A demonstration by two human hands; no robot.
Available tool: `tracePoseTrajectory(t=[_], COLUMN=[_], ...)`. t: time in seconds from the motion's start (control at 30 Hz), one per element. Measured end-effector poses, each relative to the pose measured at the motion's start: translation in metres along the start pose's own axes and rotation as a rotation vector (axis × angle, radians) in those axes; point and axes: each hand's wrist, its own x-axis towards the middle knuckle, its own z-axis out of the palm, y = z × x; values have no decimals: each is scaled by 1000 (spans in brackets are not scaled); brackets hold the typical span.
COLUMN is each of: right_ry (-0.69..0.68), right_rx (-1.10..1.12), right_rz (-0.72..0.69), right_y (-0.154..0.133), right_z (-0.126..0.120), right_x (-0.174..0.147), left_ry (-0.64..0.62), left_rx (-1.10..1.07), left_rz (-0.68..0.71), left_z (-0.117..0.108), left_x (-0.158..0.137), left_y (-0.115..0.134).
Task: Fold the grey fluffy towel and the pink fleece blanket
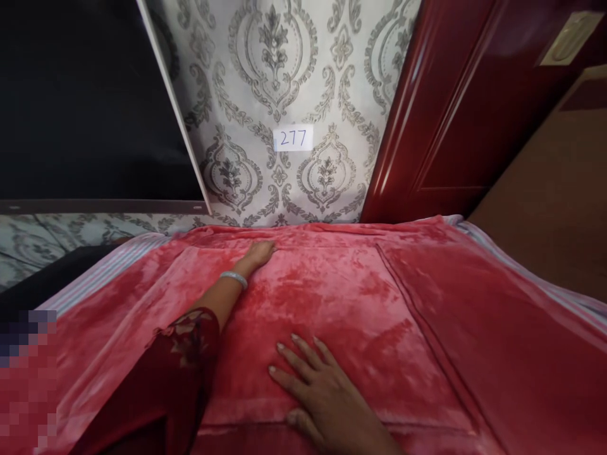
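A plush red blanket point(322, 297) lies spread out, with a folded rectangular layer in the middle whose edges show as dark lines at the right and near side. At the far edge of that layer is my left hand point(260, 253), its fingers curled in on the fabric; the fingertips are partly hidden. A silver bracelet point(234, 279) circles the left wrist below a dark red sleeve point(165, 366). Nearer to me, my right hand point(327, 395) rests flat on the blanket, fingers spread, holding nothing.
Striped cloth point(104, 265) shows beneath the blanket at both sides. Behind stands a patterned wall point(279, 170) with a paper marked 277 point(293, 138). A large black screen point(90, 101) is at the left, a dark red door point(427, 114) at the right.
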Motion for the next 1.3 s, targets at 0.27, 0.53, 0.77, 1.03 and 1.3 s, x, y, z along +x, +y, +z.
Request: tracePoseTrajectory(t=[0.27, 0.53, 0.77, 1.03, 1.3], right_ry=[3, -59, 15, -18, -72], right_rx=[26, 17, -119, -156, -161], right_rz=[4, 21, -38, -68, -20], right_y=[0, -1, 9, 10, 11], right_z=[-3, -5, 13, 8, 10], right_x=[1, 2, 4, 5, 6], left_ry=[-51, -2, -12, 31, -4], left_rx=[-20, -25, 31, 118, 125], left_rz=[183, 158, 73, -100, -122], left_z=[1, 23, -10, -22, -24], left_x=[22, 14, -12, -43, -35], left_y=[72, 91, 13, -69, -97])
